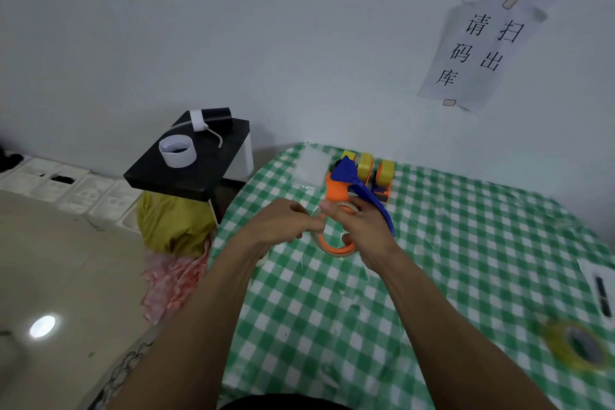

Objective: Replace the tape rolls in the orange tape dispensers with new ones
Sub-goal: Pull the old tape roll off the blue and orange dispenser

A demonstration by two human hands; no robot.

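Above the green checked table (432, 276) I hold an orange tape dispenser (336, 191) with a blue handle (372, 198). My right hand (362, 230) grips its body, thumb on top and fingers curled round the tape roll (336, 251) sitting in it. My left hand (286, 221) pinches the left rim of that roll. Two more orange dispensers with yellow rolls (376, 173) stand against the wall behind. A loose yellow tape roll (579, 348) lies at the table's right front.
A black side table (206, 156) with a white paper ring and a black roll stands left of the table. Under it sit a yellow bag (173, 226) and pink plastic. White paper lies at the right table edge (599, 289). Paper signs hang on the wall.
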